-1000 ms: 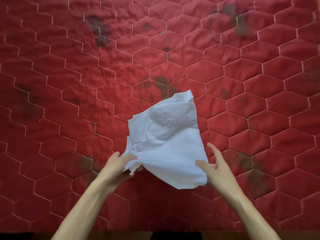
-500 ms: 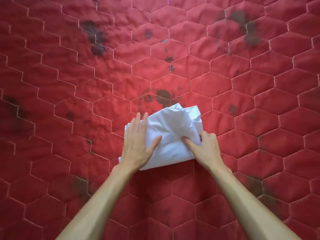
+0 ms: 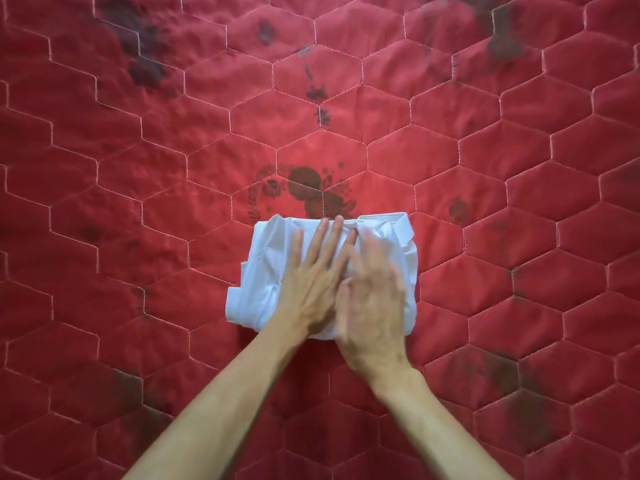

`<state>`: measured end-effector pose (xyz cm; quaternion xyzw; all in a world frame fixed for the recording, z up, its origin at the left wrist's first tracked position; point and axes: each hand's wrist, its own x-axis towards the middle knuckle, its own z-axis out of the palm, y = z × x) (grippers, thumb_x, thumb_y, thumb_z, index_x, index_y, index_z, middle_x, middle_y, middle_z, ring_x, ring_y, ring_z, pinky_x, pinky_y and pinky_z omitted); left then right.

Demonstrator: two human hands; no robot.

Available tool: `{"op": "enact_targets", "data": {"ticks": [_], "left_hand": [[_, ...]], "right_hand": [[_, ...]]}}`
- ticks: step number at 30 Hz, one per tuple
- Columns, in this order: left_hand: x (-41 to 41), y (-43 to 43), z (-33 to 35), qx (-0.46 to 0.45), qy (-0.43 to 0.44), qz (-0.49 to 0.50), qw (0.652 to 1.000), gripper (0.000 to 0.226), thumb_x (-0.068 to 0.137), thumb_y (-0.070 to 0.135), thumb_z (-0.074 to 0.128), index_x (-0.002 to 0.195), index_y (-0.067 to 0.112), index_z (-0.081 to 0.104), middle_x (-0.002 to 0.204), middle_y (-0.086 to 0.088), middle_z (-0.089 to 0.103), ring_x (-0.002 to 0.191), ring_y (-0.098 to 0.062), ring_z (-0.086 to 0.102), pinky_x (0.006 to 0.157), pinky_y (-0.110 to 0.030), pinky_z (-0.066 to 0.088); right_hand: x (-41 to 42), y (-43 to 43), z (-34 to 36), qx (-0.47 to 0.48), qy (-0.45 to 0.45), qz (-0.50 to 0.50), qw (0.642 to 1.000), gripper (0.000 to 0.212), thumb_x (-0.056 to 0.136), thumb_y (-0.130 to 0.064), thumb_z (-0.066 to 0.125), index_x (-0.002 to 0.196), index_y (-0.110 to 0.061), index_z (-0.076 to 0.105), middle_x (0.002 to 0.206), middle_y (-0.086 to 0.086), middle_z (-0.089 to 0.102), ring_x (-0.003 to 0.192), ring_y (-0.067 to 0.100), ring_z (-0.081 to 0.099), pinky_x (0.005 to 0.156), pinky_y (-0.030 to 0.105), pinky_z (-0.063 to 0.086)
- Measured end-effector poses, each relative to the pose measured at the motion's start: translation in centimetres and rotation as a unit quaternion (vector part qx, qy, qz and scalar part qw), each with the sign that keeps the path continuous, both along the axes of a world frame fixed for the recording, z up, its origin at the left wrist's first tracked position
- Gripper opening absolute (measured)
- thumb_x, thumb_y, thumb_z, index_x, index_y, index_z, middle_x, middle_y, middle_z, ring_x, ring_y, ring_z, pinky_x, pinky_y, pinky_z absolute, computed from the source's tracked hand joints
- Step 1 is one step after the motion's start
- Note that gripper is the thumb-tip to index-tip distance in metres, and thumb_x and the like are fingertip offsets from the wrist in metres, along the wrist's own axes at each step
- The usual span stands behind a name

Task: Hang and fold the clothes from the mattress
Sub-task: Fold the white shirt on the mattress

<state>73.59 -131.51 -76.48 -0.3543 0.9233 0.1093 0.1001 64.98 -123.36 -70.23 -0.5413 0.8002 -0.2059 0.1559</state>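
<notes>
A white garment [image 3: 266, 271] lies folded into a compact rectangle on the red quilted mattress [image 3: 485, 202], just below centre. My left hand [image 3: 311, 282] lies flat on its middle with straight, spread fingers pointing away from me. My right hand [image 3: 372, 303] presses flat on the garment's right half, beside and partly over the left hand; it is blurred by motion. A collar-like band shows at the garment's far right corner. Both hands hide much of the fabric.
The mattress fills the whole view, red with pale hexagon stitching and dark floral patches, one [image 3: 308, 188] just beyond the garment. No other clothes or hangers are in view.
One second ago both hands held the loose garment up above the mattress. They folded it down, and now both hands lie flat on the smaller, neater bundle.
</notes>
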Motion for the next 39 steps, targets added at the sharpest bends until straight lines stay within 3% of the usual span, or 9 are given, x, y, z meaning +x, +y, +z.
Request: {"op": "enact_targets", "data": {"ticks": [6,11,15,22,28,31,33,35,39], "left_hand": [[3.2,-0.6,-0.3,-0.003,0.038,0.089,0.995,0.075,0.093,0.057,0.039,0.156,0.021,0.022,0.164,-0.012,0.008,0.152,-0.025,0.006,0.120,-0.054,0.007],[6.1,-0.3,0.2,0.007,-0.003,0.169,0.986,0.069,0.098,0.056,0.027,0.157,0.025,0.012,0.165,-0.007,-0.001,0.152,-0.022,-0.001,0.115,-0.060,0.010],[6.5,0.5,0.9,0.030,-0.036,0.283,0.958,0.071,0.099,0.058,0.026,0.157,0.024,0.004,0.163,-0.017,-0.001,0.151,-0.032,0.006,0.113,-0.060,0.019],[6.2,0.8,5.2,0.119,-0.003,0.515,0.849,0.083,0.076,0.068,0.063,0.135,0.016,0.038,0.124,-0.013,0.048,0.108,-0.039,0.058,0.083,-0.045,0.046],[9.8,-0.8,6.4,0.321,-0.028,0.527,0.786,0.078,0.053,0.083,0.061,0.099,0.020,0.063,0.102,0.002,0.069,0.096,-0.026,0.065,0.084,-0.039,0.053],[9.7,0.5,9.3,0.314,0.015,0.502,0.806,0.074,0.073,0.078,0.050,0.115,0.018,0.059,0.114,-0.002,0.065,0.112,-0.030,0.059,0.090,-0.038,0.046],[9.3,1.8,12.1,0.288,0.023,0.461,0.839,0.083,0.088,0.071,0.043,0.150,0.017,0.031,0.147,-0.011,0.045,0.136,-0.032,0.041,0.107,-0.042,0.036],[8.3,3.4,15.8,0.260,0.067,0.381,0.885,0.089,0.089,0.072,0.034,0.157,0.019,0.011,0.162,-0.005,0.020,0.149,-0.021,0.019,0.120,-0.039,0.020],[4.4,6.7,25.3,0.220,0.290,0.180,0.914,0.087,0.088,0.069,0.047,0.155,0.020,0.021,0.162,0.007,0.020,0.148,-0.005,0.017,0.120,-0.029,0.020]], "right_hand": [[-5.5,0.2,-5.6,0.133,0.106,0.098,0.981,0.066,0.099,-0.045,0.034,0.153,-0.007,0.030,0.162,0.008,0.020,0.148,0.021,0.026,0.122,0.036,0.011],[-5.5,0.2,-5.4,0.176,0.111,-0.049,0.977,0.069,0.101,-0.051,0.028,0.158,-0.014,0.013,0.166,0.008,0.006,0.152,0.025,0.011,0.121,0.045,0.009],[-4.5,0.2,-3.7,0.195,0.010,-0.164,0.967,0.079,0.100,-0.053,0.037,0.157,-0.006,0.010,0.164,0.019,0.007,0.150,0.031,0.017,0.120,0.045,0.019],[-5.1,0.7,0.7,0.298,-0.205,-0.309,0.879,0.074,0.076,-0.050,0.074,0.126,0.000,0.050,0.125,0.018,0.052,0.110,0.040,0.057,0.089,0.040,0.046],[-6.6,0.7,5.7,0.305,-0.468,-0.294,0.775,0.012,0.079,-0.019,0.075,0.082,-0.010,0.068,0.090,0.008,0.073,0.075,0.022,0.068,0.063,0.030,0.050],[-6.4,1.0,9.4,0.266,-0.481,-0.286,0.785,0.019,0.077,-0.020,0.075,0.089,-0.007,0.067,0.089,0.010,0.074,0.071,0.021,0.068,0.058,0.027,0.049],[-6.1,1.0,12.5,0.250,-0.472,-0.263,0.803,0.024,0.077,-0.020,0.076,0.092,-0.005,0.066,0.089,0.009,0.074,0.073,0.020,0.068,0.058,0.027,0.050],[-5.4,0.7,16.1,0.233,-0.462,-0.240,0.822,0.020,0.079,-0.019,0.074,0.090,-0.003,0.069,0.084,0.007,0.072,0.073,0.018,0.067,0.060,0.029,0.049],[-5.0,0.1,24.1,0.211,-0.450,-0.239,0.834,0.014,0.080,-0.022,0.067,0.076,-0.008,0.066,0.077,0.005,0.070,0.071,0.021,0.065,0.062,0.030,0.045]]}}
